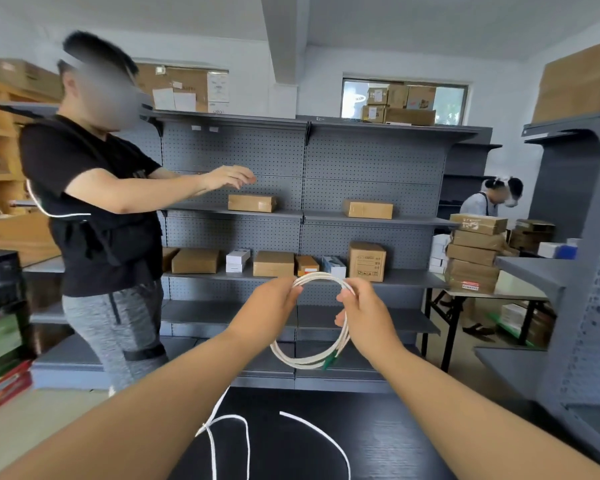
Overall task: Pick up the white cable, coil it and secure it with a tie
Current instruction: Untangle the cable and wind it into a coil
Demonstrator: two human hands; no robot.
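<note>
Both arms reach out over a black tabletop (pixel 378 431), and between them the white cable (pixel 293 360) hangs in the air as a round coil of several loops. The left hand (pixel 267 313) grips the coil at its upper left, fingers pinched closed around the bundled strands. The right hand (pixel 366 317) holds the upper right side, thumb and fingers curled shut on the loops, so the top arc of the coil spans the gap between the two hands. The lower arc droops below the right wrist, and green connectors (pixel 329 362) sit at its bottom right (how many I cannot tell, they blur together).

More white cord lies on the black tabletop: one looping strand (pixel 246 441) near the left forearm and a curved piece (pixel 326 436) to its right. Whether they join the held coil is not clear.

Behind the hands stands a grey pegboard shelving unit (pixel 371 161) with brown cardboard boxes (pixel 252 203) and a few white boxes (pixel 238 259) on its shelves. A person in a black T-shirt (pixel 84 202) and grey trousers stands at the left, one arm stretched toward the shelf. At the right, a stack of taped parcels (pixel 475 252) rests on a folding table (pixel 513 289), with another person (pixel 482 204) behind it.
</note>
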